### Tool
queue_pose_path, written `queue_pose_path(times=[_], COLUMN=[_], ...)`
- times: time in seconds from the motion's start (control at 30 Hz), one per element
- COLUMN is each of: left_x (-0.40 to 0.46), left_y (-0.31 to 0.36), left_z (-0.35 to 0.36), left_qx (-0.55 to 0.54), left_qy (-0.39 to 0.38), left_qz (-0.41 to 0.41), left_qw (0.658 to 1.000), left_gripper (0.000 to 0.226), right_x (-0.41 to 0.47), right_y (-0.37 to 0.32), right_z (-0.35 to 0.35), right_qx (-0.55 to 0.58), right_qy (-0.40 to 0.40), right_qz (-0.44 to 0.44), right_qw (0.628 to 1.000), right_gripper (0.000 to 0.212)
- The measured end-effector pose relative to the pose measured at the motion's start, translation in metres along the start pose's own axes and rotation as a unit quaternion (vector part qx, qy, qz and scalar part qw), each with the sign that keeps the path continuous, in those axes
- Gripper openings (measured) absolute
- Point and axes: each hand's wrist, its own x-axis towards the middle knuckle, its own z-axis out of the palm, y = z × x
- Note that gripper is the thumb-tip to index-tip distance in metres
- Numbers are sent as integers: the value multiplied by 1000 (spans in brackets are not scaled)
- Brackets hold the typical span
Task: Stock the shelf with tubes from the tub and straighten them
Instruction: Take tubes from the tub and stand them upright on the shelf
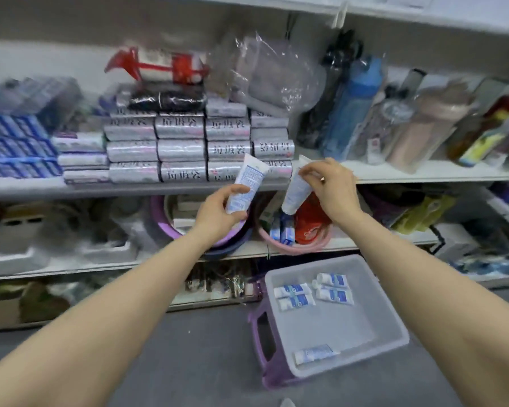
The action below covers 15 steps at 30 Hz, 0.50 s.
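Note:
My left hand [221, 205] grips a white and blue tube [247, 182] near its cap end, the crimped end tilted up toward the shelf edge [130, 188]. My right hand [329, 186] pinches a second white tube [296, 190] at its upper end, cap hanging down over a pink basin [306, 248]. Both tubes are held in front of the middle shelf. Below on the floor side, a translucent grey tub [350, 327] sits on a purple stool [265, 342] and holds several white and blue tubes [294, 295].
Stacked silver packs [182, 149] fill the middle shelf behind the tubes. Bottles and flasks [356, 104] lean at the right. A purple basin [165, 221] and a red bag [309, 221] sit on the lower shelf. Grey floor lies below.

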Motion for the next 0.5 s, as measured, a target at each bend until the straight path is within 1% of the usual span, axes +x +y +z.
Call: queue_pose_path(times=[0.1,0.2,0.37,0.5], left_x=[4,7,13,19], left_y=[27,55,105,149], left_z=[-44,-85,-147,-187], left_qx=[-32,-41,-4,17], left_qy=[27,56,118,169], left_qz=[26,78,151,215], left_qw=[999,995,982,962], left_gripper=[48,47,46,47], right_x=[33,63,111,149], right_y=[-46,-91,-155,-201], right_z=[-17,-34,-62,-96], right_qx=[18,58,108,140], right_qy=[31,41,41,68], right_qz=[-49,-82,-134,-178], right_qw=[998,994,984,972], right_gripper=[13,9,12,10])
